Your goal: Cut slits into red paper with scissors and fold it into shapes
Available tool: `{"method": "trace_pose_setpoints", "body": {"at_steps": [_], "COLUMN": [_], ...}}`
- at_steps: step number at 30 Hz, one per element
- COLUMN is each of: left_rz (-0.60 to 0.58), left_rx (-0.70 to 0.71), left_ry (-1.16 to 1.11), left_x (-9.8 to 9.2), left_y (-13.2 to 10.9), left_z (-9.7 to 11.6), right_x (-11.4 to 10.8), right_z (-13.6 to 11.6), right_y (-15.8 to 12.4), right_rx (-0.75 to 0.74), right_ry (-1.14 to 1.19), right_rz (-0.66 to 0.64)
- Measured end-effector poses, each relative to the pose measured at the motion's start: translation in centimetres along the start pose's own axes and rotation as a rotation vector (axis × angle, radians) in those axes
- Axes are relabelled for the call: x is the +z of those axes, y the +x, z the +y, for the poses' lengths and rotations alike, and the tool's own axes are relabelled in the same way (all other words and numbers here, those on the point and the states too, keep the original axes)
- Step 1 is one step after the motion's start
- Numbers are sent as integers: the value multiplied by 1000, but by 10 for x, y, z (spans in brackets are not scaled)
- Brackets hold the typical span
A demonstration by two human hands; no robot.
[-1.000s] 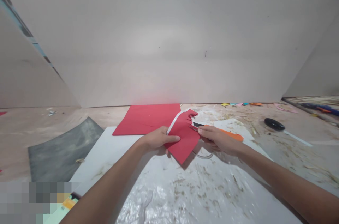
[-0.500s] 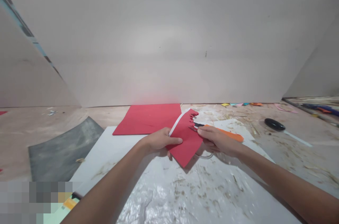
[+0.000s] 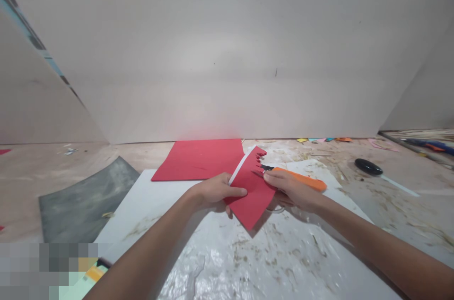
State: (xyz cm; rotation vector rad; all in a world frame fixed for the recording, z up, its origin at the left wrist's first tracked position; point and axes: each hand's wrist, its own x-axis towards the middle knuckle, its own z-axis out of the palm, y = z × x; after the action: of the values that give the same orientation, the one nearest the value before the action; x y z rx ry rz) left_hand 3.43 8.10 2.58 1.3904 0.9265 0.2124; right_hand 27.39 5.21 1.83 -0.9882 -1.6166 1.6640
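White board (image 3: 198,262) bare near, left hand (image 3: 213,191) pinching red piece (image 3: 253,191), right hand (image 3: 292,189) gripping orange scissors (image 3: 301,178) at notched edge

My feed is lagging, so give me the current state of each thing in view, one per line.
left hand: grip shut on the red piece, lifted off the white board.
right hand: grip shut on the orange cutter.
red piece: held tilted, top edge cut into notches.
orange cutter: blade out, at the notched edge.
red sheet: lying flat.
white board: flat, stained.
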Motion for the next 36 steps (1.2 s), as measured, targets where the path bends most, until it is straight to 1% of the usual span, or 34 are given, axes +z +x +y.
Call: {"method": "trace_pose_setpoints", "body": {"at_steps": [5, 11, 14, 17, 20, 22, 25, 28, 31, 32, 34, 36], "left_rz": [7, -27, -25, -26, -22, -8, 47, 118, 168, 177, 184, 184], "left_rx": [-40, -20, -33, -40, -23, 25, 141, 217, 233, 244, 278, 325], "left_ry": [-24, -110, -103, -97, -90, -65, -38, -22, -11, -12, -32, -62], "left_x": [6, 7, 7, 6, 2, -2, -8, -11, -10, -9, -6, -2], "left_y": [-3, -4, -5, -5, -4, -2, 1, 3, 3, 3, 4, 5], "left_z": [4, 6, 7, 6, 3, -1, -5, -7, -7, -7, -4, 0], "right_x": [4, 4, 4, 5, 2, -3, -19, -36, -45, -46, -45, -42], "right_z": [-2, -2, -1, -1, -5, -11, -21, -29, -29, -28, -26, -26], "right_y": [0, 0, 0, 0, -1, -2, -5, -8, -12, -13, -15, -17], "right_rx": [-8, -9, -23, -24, 5, 38, 61, 72, 56, 44, 39, 38], "right_ry": [64, 87, 92, 74, 6, -60, -200, -485, -777, -851, -961, -1012], "right_rz": [-40, -37, -53, -62, -28, 12, 95, 198, 257, 249, 189, 120]}}
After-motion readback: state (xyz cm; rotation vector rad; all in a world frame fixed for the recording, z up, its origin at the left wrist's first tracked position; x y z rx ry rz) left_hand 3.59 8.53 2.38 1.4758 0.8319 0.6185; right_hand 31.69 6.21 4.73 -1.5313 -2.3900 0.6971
